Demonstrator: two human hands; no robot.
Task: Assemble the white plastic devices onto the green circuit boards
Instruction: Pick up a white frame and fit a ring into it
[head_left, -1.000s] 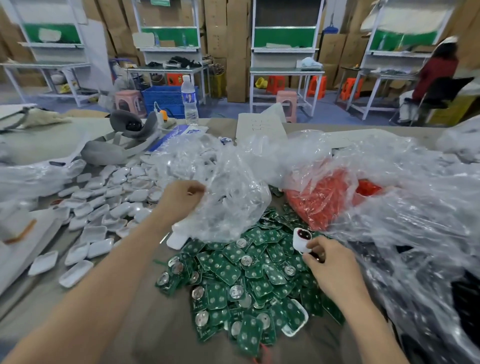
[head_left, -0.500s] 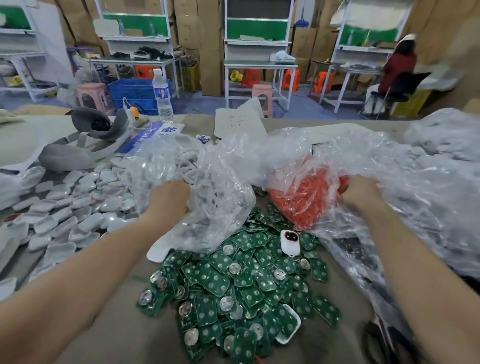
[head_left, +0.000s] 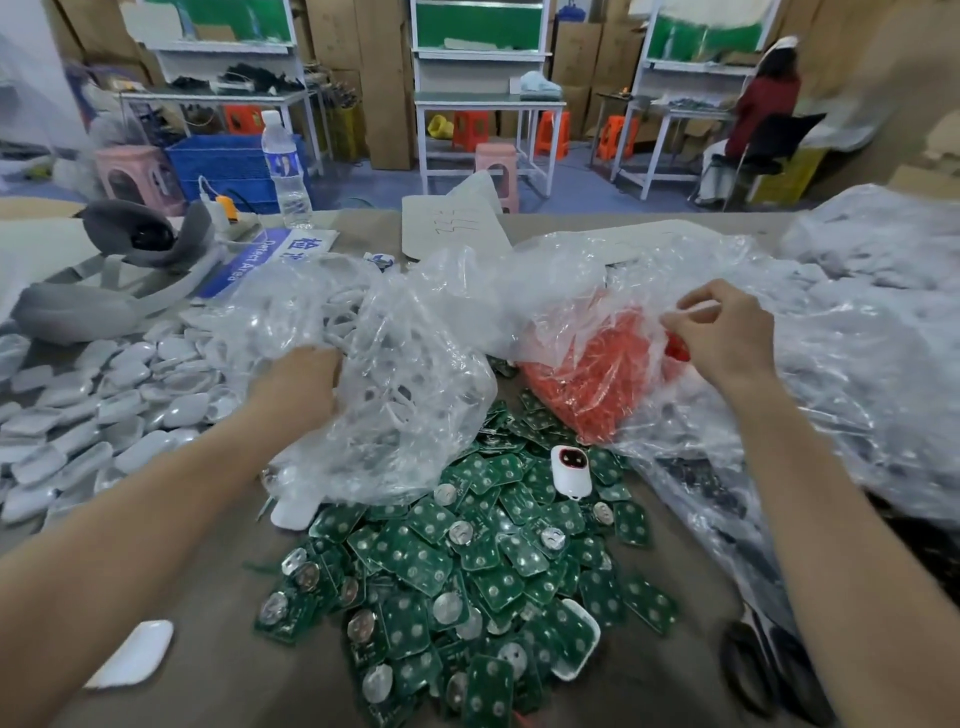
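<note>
Near us, boards (head_left: 467, 561) lie heaped on the table (head_left: 208, 597). One white device (head_left: 570, 470) lies on the heap's far side. We note the left hand (head_left: 298, 384) reaches into the shell bag (head_left: 415, 374), and we cannot tell its fingers' state. The right hand (head_left: 722, 338) pinches the film of the red-parts bag (head_left: 597, 364).

The heap of circuit boards (head_left: 467, 571) lies mid-tabletop (head_left: 197, 691), nearest the person. One device (head_left: 570, 472) sits on its far edge, at 1 o'clock. Loose shells (head_left: 104, 395) spread at 9 o'clock, and a lone shell (head_left: 132, 654) lies at 7. Behind the heap two bags lie side by side: the left bag (head_left: 415, 395) at 11 o'clock with the left hand (head_left: 298, 384) against it, and the right bag (head_left: 597, 364) at 1 with the right hand (head_left: 722, 332) on it. Scissors (head_left: 753, 670) lie at 4 o'clock; a bottle (head_left: 284, 166) stands far back at 11.
</note>
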